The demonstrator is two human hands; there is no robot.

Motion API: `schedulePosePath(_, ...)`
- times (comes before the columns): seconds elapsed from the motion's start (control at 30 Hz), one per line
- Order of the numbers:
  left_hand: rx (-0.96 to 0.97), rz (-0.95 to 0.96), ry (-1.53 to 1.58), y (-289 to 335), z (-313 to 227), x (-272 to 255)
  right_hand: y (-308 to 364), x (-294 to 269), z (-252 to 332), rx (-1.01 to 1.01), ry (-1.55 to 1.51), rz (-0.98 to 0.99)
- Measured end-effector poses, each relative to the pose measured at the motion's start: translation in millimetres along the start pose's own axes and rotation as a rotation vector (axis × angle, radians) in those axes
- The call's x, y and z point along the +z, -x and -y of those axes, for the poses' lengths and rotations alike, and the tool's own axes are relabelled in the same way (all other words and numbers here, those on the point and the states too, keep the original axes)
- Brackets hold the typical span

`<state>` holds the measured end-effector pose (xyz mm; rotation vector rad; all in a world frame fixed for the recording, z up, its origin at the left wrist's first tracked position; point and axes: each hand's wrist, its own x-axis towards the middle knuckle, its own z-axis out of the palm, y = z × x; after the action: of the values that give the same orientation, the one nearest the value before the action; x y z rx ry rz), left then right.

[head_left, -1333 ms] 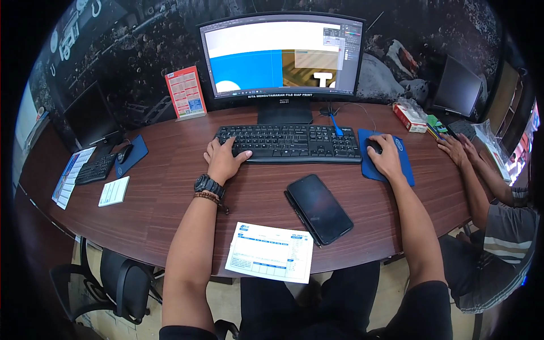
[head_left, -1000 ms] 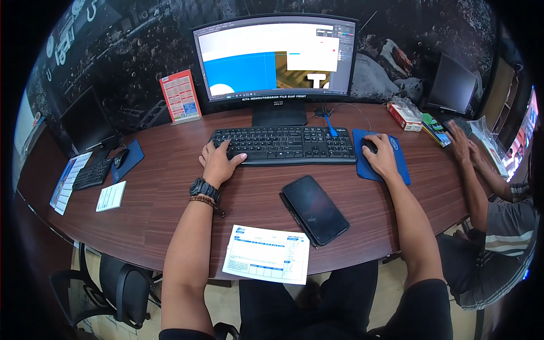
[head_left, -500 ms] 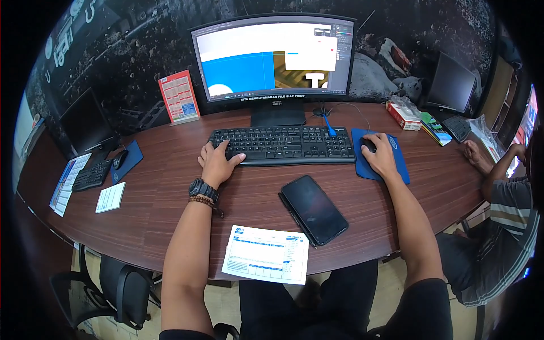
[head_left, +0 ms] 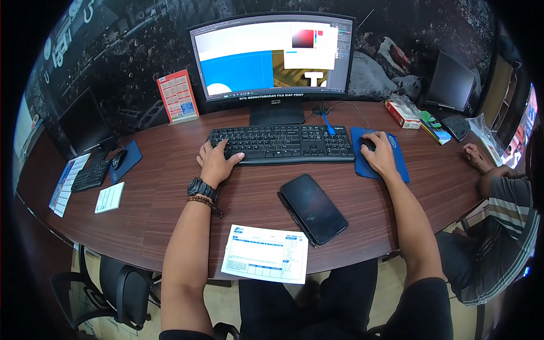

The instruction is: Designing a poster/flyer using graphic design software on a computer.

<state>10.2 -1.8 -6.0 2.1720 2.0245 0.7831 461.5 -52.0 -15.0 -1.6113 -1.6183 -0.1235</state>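
My left hand (head_left: 217, 162) rests with fingers apart on the left end of a black keyboard (head_left: 277, 145), its thumb lying along the front edge. On a blue mouse pad (head_left: 398, 161), my right hand (head_left: 381, 154) is curved over a black computer mouse (head_left: 368, 145). Behind the keyboard stands a wide curved monitor (head_left: 238, 73). Its screen shows an image editor with blue, white and brown areas, and a white window holding a red colour square. Below the keyboard lies a black smartphone (head_left: 313, 208), and nearer to me a printed form (head_left: 263, 253) lies at the desk's front edge.
A red and white desk calendar (head_left: 178, 97) stands left of the monitor. Farther left are a second monitor (head_left: 88, 124), keyboard (head_left: 90, 175) and notepad (head_left: 109, 198). At the right are a red and white box (head_left: 403, 115), another monitor (head_left: 451, 84) and a seated person's hand (head_left: 477, 156).
A red colour square has appeared in the white window on the screen. Both my hands stay in the same places.
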Motion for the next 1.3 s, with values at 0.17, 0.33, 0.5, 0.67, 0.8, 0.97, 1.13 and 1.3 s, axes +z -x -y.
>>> schedulePosePath(0.17, -0.010, 0.000, 0.009, 0.8, 1.6, 0.6, 1.0, -2.0, 6.4, 0.018, 0.039, 0.019)
schedulePosePath(0.33, -0.016, 0.002, 0.007, 1.3, -1.9, -3.2, 0.3, -4.2, 22.6, -0.133, 0.203, -0.004)
schedulePosePath(0.5, -0.014, 0.003, 0.002, 1.2, -1.8, -1.4, -0.7, -4.4, 22.2, -0.111, 0.202, 0.013)
schedulePosePath(0.67, -0.008, -0.006, -0.001, 2.7, -2.5, -1.7, -0.1, -3.1, 27.1, -0.138, 0.216, 0.025)
schedulePosePath(0.8, 0.044, -0.059, 0.010, 1.0, 1.5, -1.3, -0.9, -5.1, 33.1, -0.117, 0.208, 0.043)
schedulePosePath(0.97, 0.168, -0.098, -0.041, -1.1, -3.6, -4.0, -2.7, -2.0, 14.3, 0.045, 0.118, 0.040)
schedulePosePath(1.13, 0.153, -0.118, -0.044, 0.8, -7.9, -4.9, -2.9, 2.1, 4.5, 0.009, 0.060, 0.022)
schedulePosePath(1.3, 0.123, -0.116, 0.012, -0.5, -0.8, -3.0, -2.5, 2.2, 4.5, 0.000, 0.046, 0.031)
